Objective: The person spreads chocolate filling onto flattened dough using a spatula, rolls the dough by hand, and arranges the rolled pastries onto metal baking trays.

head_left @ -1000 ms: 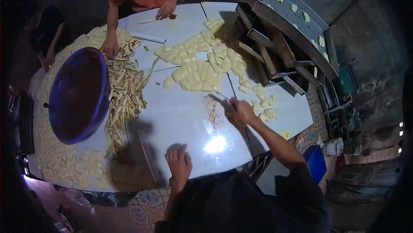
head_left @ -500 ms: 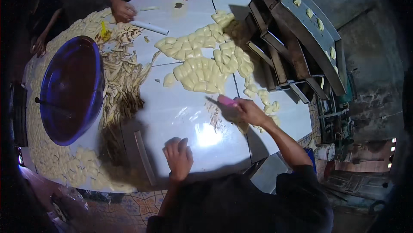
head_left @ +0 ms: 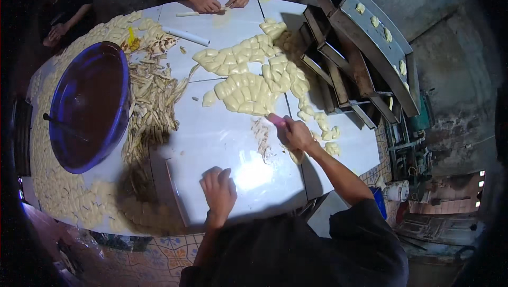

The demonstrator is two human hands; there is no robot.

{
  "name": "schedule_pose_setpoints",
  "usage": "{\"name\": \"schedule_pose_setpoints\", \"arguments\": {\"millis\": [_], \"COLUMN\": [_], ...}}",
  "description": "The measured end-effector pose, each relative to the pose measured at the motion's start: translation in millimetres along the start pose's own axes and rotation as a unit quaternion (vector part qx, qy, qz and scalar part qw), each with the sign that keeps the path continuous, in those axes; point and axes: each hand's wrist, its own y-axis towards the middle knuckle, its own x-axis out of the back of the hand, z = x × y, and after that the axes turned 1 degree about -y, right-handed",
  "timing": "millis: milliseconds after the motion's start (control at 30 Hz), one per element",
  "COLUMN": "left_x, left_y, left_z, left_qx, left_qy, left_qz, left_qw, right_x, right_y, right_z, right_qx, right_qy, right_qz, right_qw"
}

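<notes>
Pink handle (head_left: 276,120) and all, the tool sits closed in my right hand (head_left: 297,134), fingers wrapped round it, its front end at the near edge of the pale dough pieces (head_left: 246,93) on the white table (head_left: 211,144). My left hand (head_left: 219,191) rests loosely open, fingers bent, near the table's edge, nothing visible in it. Metal tins (head_left: 360,72) lie stacked beyond the dough, to the right.

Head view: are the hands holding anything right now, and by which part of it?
The right hand holds a pink tool by its end away from the pale dough. The left hand appears empty.
</notes>
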Motion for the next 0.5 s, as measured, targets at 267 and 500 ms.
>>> {"name": "schedule_pose_setpoints", "arguments": {"millis": [267, 500], "left_x": [-2, 1], "left_y": [0, 2], "left_z": [4, 1], "left_qx": [0.013, 0.018], "left_qy": [0.004, -0.01], "left_qz": [0.008, 0.009], "left_qw": [1.0, 1.0], "right_x": [-21, -15], "right_y": [-21, 32], "right_z": [24, 30], "right_qx": [0.076, 0.102], "right_qy": [-0.031, 0.028], "right_qz": [0.076, -0.093], "right_qw": [0.994, 0.99]}}
